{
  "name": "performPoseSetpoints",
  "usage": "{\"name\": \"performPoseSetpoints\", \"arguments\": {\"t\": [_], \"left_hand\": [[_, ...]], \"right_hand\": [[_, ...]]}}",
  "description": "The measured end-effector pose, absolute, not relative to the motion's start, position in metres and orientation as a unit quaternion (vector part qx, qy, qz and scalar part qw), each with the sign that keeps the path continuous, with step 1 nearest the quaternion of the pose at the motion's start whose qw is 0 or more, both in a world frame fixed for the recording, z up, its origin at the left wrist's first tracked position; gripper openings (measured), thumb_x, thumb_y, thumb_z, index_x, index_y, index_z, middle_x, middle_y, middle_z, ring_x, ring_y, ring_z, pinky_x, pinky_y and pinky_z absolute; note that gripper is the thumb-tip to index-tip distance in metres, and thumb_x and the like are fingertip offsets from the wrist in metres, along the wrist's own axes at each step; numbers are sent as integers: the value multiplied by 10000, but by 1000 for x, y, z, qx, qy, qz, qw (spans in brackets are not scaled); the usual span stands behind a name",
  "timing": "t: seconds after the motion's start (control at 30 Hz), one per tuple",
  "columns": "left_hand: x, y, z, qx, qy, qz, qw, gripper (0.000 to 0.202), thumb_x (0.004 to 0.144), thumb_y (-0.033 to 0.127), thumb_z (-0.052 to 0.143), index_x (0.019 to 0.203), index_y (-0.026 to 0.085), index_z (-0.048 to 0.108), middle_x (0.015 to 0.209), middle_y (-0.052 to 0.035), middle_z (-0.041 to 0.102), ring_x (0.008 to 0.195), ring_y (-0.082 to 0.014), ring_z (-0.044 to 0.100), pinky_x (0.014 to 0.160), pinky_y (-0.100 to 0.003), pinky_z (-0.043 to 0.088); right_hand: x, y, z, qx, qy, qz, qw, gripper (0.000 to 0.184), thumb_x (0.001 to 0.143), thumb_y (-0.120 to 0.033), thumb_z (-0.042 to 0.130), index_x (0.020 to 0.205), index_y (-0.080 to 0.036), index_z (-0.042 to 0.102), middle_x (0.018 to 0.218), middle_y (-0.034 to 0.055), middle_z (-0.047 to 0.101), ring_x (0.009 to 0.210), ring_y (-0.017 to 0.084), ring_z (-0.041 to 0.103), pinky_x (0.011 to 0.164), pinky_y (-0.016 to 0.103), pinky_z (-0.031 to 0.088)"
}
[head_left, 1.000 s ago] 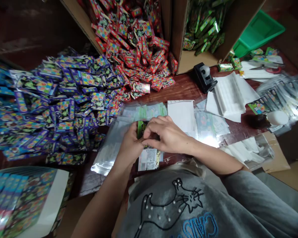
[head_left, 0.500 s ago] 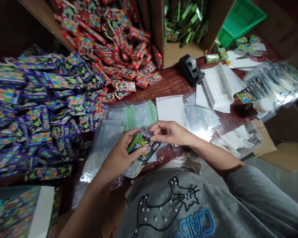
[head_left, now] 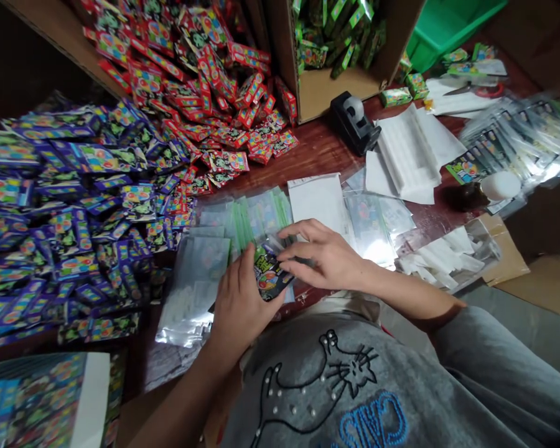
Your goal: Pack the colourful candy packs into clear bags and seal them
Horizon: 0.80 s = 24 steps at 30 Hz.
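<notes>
My left hand [head_left: 241, 301] is closed around a dark packet with green print [head_left: 269, 276], held close to my chest above the table edge. My right hand [head_left: 325, 254] rests its fingers on the packet's upper right end, fingertips pinching at a clear plastic sleeve there. Under both hands lies a fan of clear plastic bags with green strips [head_left: 252, 214]. More clear bags [head_left: 193, 280] lie to the left of my left hand.
A big heap of purple packets [head_left: 70, 205] fills the left, red packets [head_left: 200, 74] spill from a cardboard box behind. A box of green packets [head_left: 336, 37], a black tape dispenser [head_left: 352, 121], white paper stacks [head_left: 406, 155] and filled sleeves [head_left: 518, 143] lie right.
The packet has been turned and brought lower against the bags. My right hand has come back onto its end, and my left hand has rolled over it.
</notes>
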<state>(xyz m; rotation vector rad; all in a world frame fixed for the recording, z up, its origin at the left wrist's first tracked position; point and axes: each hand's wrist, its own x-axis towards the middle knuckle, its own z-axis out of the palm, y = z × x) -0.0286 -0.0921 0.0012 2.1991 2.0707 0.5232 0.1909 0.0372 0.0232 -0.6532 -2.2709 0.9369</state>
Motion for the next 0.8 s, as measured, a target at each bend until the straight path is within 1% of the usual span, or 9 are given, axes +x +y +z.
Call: {"name": "performPoseSetpoints", "arguments": {"t": [0.13,0.27,0.4,0.5,0.57,0.6,0.67,0.7,0.8], "left_hand": [[-30,-92,4,738,655,162,3,986,903,373,796,1698,102,279,1458,-290,658,1257,-454,697,1060,-575,557],[-30,-89,6,773,619,140,-7,949,916,321,783,1696,96,291,1445,-282,675,1232,-440,701,1046,-548,539],[-31,-85,4,803,585,115,4,923,919,284,762,1694,101,294,1479,-275,665,1275,-428,688,1072,-530,526],[-40,-83,-3,789,609,83,10,919,911,314,757,1677,78,308,1457,-301,667,1245,-465,693,1033,-562,542],[-46,-83,-8,773,631,71,6,937,904,355,764,1669,62,309,1430,-317,672,1213,-489,699,1007,-590,551],[-49,-82,-10,768,636,72,7,947,903,373,766,1671,64,305,1433,-319,668,1213,-492,699,1007,-596,553],[-50,-81,-11,769,634,79,14,949,912,391,762,1681,86,296,1468,-314,648,1254,-483,689,1033,-589,547],[-48,-79,-11,772,630,85,16,939,923,389,756,1686,97,293,1485,-310,637,1278,-475,681,1048,-580,543],[-37,-75,-5,780,618,97,14,919,938,365,750,1690,100,293,1466,-299,643,1291,-453,675,1062,-548,534]], "right_hand": [[195,39,17,-285,-865,332,245,283,1094,-394,635,1142,-236,864,1516,125,696,1332,301,658,1165,523,550],[196,41,8,-287,-836,429,184,237,1031,-393,745,1176,-251,867,1588,116,662,1503,308,593,1236,522,516],[205,43,6,-307,-797,491,174,144,933,-341,844,1030,-237,866,1622,100,641,1545,293,576,1243,485,515],[236,57,7,-361,-767,486,214,106,935,-313,805,912,-212,826,1436,125,768,1531,299,599,1234,500,514],[264,71,8,-412,-765,454,195,115,952,-283,765,878,-208,809,1226,125,838,1554,326,575,1250,543,492],[277,77,7,-439,-773,428,164,105,946,-267,769,872,-203,810,1192,134,841,1560,354,565,1251,573,487],[293,82,7,-498,-785,350,115,83,903,-266,832,927,-186,834,1327,180,797,1570,433,529,1245,654,476],[295,80,8,-517,-790,308,115,148,888,-284,861,992,-180,846,1456,200,735,1576,463,506,1245,692,463],[277,58,12,-462,-824,258,203,254,953,-373,829,1158,-225,848,1705,146,538,1602,428,460,1289,712,406]]}}
